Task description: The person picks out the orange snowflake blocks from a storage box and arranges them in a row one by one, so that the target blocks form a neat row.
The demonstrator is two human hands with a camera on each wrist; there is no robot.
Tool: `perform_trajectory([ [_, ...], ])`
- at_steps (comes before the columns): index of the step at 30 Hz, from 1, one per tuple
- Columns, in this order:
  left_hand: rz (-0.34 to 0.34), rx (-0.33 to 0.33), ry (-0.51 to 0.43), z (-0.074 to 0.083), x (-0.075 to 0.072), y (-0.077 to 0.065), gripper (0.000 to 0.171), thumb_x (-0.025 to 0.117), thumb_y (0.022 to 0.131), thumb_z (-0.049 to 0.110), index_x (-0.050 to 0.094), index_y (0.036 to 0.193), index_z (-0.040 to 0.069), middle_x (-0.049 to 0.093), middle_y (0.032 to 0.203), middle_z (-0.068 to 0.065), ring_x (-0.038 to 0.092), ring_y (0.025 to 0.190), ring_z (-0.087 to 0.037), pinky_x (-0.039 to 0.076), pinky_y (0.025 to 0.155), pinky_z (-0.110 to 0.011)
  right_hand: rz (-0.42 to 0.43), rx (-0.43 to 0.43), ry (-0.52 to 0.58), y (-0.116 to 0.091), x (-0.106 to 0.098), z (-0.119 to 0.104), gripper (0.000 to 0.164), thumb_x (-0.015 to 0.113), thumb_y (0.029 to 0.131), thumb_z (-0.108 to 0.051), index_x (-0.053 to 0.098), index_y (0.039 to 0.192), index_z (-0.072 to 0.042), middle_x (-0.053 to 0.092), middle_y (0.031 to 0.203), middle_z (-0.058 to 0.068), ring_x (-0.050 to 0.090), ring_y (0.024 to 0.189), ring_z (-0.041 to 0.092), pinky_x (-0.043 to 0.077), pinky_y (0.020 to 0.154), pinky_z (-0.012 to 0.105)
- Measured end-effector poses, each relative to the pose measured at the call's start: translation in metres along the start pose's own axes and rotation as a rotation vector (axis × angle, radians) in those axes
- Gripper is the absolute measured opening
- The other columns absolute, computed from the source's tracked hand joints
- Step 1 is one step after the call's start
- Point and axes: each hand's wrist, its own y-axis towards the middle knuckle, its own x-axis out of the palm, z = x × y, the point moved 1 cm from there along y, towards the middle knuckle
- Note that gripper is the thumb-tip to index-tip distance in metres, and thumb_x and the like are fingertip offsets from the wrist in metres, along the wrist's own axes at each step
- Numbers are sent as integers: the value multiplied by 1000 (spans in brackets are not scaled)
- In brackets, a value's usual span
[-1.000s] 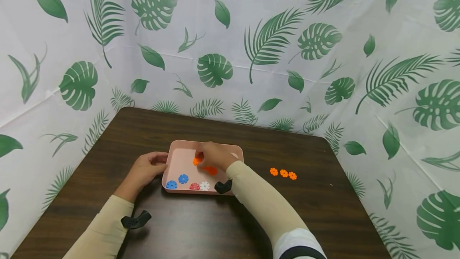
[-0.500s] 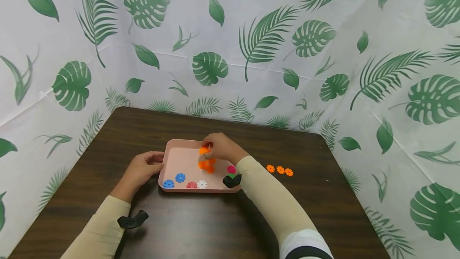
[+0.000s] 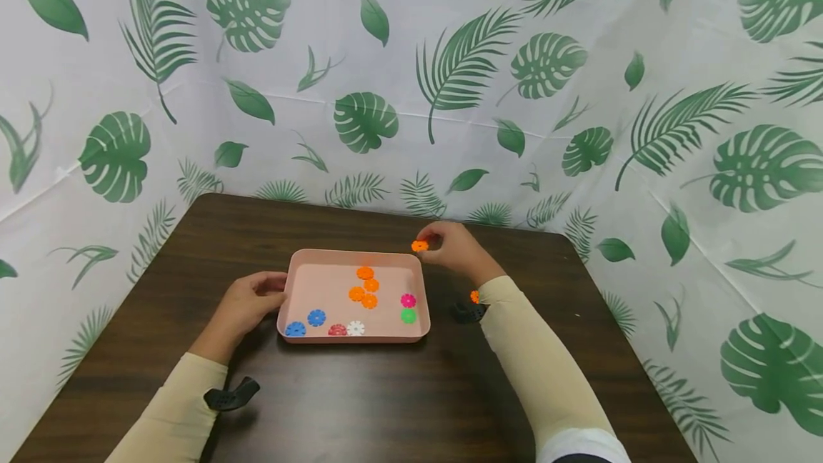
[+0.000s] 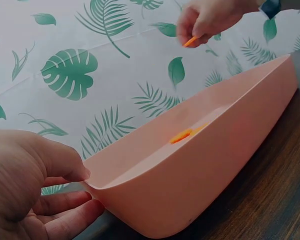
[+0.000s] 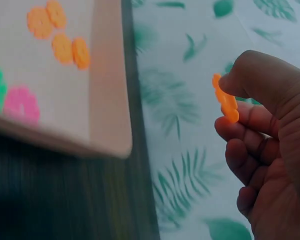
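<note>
My right hand [image 3: 458, 249] pinches an orange notched plastic disc [image 3: 420, 246] between thumb and fingers, in the air just beyond the far right corner of the pink tray [image 3: 328, 272]. In the right wrist view the held disc [image 5: 225, 98] is seen nearly edge-on. My left hand [image 3: 251, 309] grips the tray's left end, thumb at the rim and fingers against the outer wall, as the left wrist view shows. Inside the tray lie several orange discs [image 3: 371, 285], two blue discs [image 3: 316, 317], a red disc [image 3: 337, 330], a white disc [image 3: 356, 329], a pink disc [image 3: 408, 301] and a green disc [image 3: 408, 316].
Right of the tray, an orange disc [image 3: 475, 296] on the dark wooden table [image 3: 347, 391] shows partly behind the right wrist. A leaf-patterned white cloth [image 3: 386, 184] hangs behind the table and along its sides.
My right hand has lifted an orange disc out of the tray and carried it right, past the tray's far right corner. The left hand has stayed at the tray's left end.
</note>
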Motion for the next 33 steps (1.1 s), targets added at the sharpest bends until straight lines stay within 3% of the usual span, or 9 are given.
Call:
perform_trajectory([
  [9, -7, -8, -15, -3, -1, 0, 51, 72, 97, 24, 58, 143, 4, 61, 138, -24, 60, 123, -41, 52, 104, -56, 62, 123, 43, -43, -40, 50, 22, 79, 88, -21, 74, 109, -16, 69, 107, 3, 60, 95, 26, 57, 86, 41],
  [18, -10, -16, -22, -3, 0, 1, 51, 72, 98, 24, 59, 142, 4, 61, 138, -24, 60, 123, -41, 52, 104, -56, 98, 274, 8, -88, -63, 108, 28, 77, 92, -25, 74, 116, -11, 69, 112, 10, 61, 98, 29, 57, 89, 45],
  [24, -9, -26, -20, -1, 0, 1, 51, 72, 98, 24, 58, 143, 4, 61, 138, -24, 60, 123, -41, 51, 105, -57, 106, 356, 22, -115, -65, 146, 31, 76, 93, -21, 72, 119, -7, 69, 113, 14, 61, 100, 31, 57, 92, 49],
  [33, -18, -50, -23, 0, 1, 1, 52, 71, 98, 24, 57, 144, 5, 59, 140, -24, 59, 125, -41, 50, 106, -57, 68, 439, -24, -143, -49, 195, 37, 80, 90, -26, 71, 117, -3, 69, 109, 14, 60, 95, 29, 56, 90, 49],
])
